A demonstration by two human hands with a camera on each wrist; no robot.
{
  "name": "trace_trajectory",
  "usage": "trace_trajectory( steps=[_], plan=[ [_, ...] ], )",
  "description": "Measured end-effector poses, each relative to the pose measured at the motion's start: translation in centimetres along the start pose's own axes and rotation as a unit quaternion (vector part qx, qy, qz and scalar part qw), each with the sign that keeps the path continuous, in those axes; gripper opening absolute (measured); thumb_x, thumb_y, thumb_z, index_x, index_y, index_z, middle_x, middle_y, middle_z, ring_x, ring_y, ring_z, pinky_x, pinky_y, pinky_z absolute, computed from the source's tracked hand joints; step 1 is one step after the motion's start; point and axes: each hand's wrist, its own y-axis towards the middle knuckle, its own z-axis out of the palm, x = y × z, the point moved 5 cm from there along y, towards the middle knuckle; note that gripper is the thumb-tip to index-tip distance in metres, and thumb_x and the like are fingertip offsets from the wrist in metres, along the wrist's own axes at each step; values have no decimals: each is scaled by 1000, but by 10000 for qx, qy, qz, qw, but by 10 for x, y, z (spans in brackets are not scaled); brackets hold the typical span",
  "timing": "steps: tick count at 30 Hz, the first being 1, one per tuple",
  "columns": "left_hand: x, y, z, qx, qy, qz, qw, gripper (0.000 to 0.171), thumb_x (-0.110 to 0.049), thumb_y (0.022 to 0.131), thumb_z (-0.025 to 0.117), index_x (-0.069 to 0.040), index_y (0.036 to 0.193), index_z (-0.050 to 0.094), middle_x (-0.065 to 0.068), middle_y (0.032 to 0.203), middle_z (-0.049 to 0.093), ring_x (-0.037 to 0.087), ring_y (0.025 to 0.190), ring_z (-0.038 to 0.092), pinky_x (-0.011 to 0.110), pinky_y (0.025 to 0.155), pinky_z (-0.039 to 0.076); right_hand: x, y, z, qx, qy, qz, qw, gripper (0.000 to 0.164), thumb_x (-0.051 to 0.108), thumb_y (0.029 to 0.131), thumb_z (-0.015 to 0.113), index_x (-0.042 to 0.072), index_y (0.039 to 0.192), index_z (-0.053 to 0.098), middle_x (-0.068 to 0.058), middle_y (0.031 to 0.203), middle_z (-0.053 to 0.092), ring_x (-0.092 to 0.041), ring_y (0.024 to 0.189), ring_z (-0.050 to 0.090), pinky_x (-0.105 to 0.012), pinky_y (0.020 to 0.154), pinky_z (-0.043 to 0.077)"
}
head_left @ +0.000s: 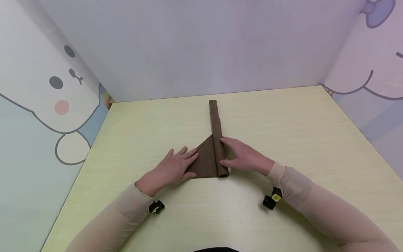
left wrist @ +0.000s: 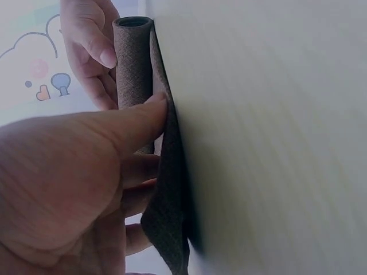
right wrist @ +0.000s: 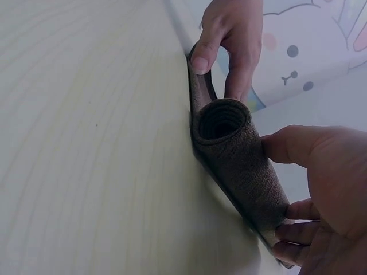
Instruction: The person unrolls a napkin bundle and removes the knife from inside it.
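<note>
A dark brown cloth [head_left: 205,161] lies on the table, its right part wound into a long hollow roll [head_left: 216,140] and its left part a flat triangular flap. My left hand [head_left: 171,172] rests on the flap's left side with fingers spread, and the left wrist view shows its thumb [left wrist: 135,123] pressing near the edge. On the roll's right side, my right hand [head_left: 244,154] touches it with thumb and fingertips set apart. The right wrist view shows the roll's open end [right wrist: 222,121], with layers coiled inside. Part of the flap is hidden under my left hand.
The pale wooden table [head_left: 283,119] extends around the cloth on all sides. A plain wall [head_left: 201,49] stands along its far edge. Printed cartoon panels [head_left: 56,105] flank it left and right. A small black camera [head_left: 272,198] is strapped at my right wrist.
</note>
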Motion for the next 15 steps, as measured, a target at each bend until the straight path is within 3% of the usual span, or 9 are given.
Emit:
trace_trajectory(
  steps=[15],
  plan=[
    [1,-5,0,1,-142,20,9999,68,-53,97,48,-17,152,31,-2,158,22,27,144,22,60,107,23,-2,-2,1,4,40,-36,10000,83,39,87,69,3,150,29,-13,152,33,-28,140,31,-44,110,29]
  ],
)
